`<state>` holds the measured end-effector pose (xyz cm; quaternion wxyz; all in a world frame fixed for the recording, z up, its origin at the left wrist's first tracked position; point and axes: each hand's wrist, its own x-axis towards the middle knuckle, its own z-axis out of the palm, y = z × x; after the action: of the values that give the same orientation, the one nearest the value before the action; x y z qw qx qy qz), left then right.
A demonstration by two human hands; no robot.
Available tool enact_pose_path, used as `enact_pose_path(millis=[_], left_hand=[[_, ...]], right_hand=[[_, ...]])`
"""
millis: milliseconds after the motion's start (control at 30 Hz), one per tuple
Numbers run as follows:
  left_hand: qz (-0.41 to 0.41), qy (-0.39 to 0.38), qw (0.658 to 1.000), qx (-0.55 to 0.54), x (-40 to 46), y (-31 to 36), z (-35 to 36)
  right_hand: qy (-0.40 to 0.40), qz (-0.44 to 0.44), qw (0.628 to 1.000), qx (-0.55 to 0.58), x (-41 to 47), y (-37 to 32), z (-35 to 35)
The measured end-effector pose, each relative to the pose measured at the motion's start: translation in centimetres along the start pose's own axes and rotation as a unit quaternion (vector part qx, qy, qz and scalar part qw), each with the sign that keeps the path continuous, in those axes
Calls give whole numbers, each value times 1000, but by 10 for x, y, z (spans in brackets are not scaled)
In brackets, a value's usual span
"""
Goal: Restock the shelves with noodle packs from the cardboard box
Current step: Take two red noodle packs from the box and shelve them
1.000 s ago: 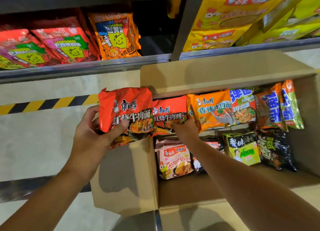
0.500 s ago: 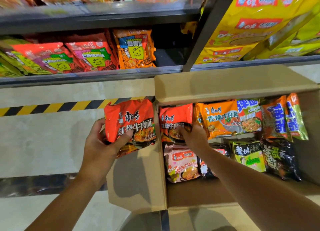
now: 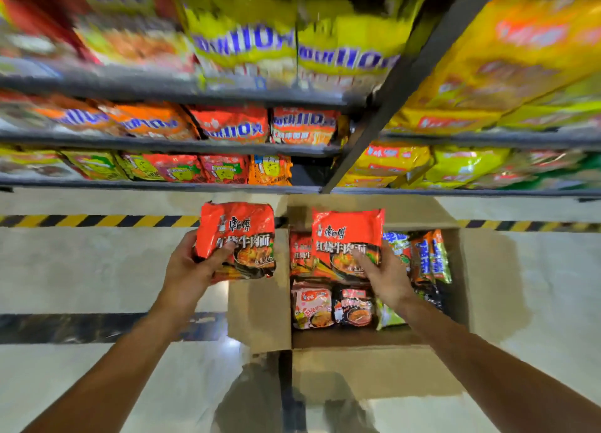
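Note:
My left hand (image 3: 192, 270) grips a red noodle pack (image 3: 239, 234) in the air, left of the open cardboard box (image 3: 260, 315) on the floor. My right hand (image 3: 383, 273) grips a second red noodle pack (image 3: 346, 237), lifted above the box. A third red pack (image 3: 300, 253) stands in the box behind it. Pink (image 3: 312, 307), black (image 3: 354, 309) and blue-and-orange packs (image 3: 426, 257) also lie inside. The grey metal shelves (image 3: 162, 146) rise ahead, filled with rows of packs.
A dark upright post (image 3: 374, 120) divides the left shelf bay from the right bay of large yellow bags (image 3: 487, 68). Yellow-and-black hazard tape (image 3: 97, 220) runs along the floor below the lowest shelf. The box's front flap (image 3: 374, 371) hangs open towards me.
My right hand has pulled a red pack up out of the box. The view has tilted up and back, so more shelf levels show. My left hand still holds its pack.

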<state>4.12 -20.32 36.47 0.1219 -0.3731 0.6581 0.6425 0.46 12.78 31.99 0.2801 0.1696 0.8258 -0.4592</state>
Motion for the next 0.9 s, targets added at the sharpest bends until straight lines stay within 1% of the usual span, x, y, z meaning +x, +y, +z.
enact_pose_path(millis=[67,267,333,400,533,633,767,900], left_hand=[[21,-3,1000,-19,-28,48,-15],[91,-41,994,-39,-121,176,-70],[116,-37,992,-28,-150,214,-90],[142,-28,989,-24,-176,246,-109],[204,-13,978,-40,-230,300,-139],[234,-13,971,-47,-273,328,-153],[271,-13,960,-71,-324,348,-166],[308,-5,949,-68,-380,352,-171]], right_hand=[[3,-14,1000,24,-32,-48,-20],[20,-93,995,25,-144,-188,-71],[30,-118,991,55,-179,-227,-86],[49,-163,983,69,-215,-262,-97],[73,-236,966,76,-268,-312,-117],[63,-262,960,81,-307,-342,-133],[65,-309,944,91,-349,-362,-152],[52,-356,928,100,-388,-370,-168]])
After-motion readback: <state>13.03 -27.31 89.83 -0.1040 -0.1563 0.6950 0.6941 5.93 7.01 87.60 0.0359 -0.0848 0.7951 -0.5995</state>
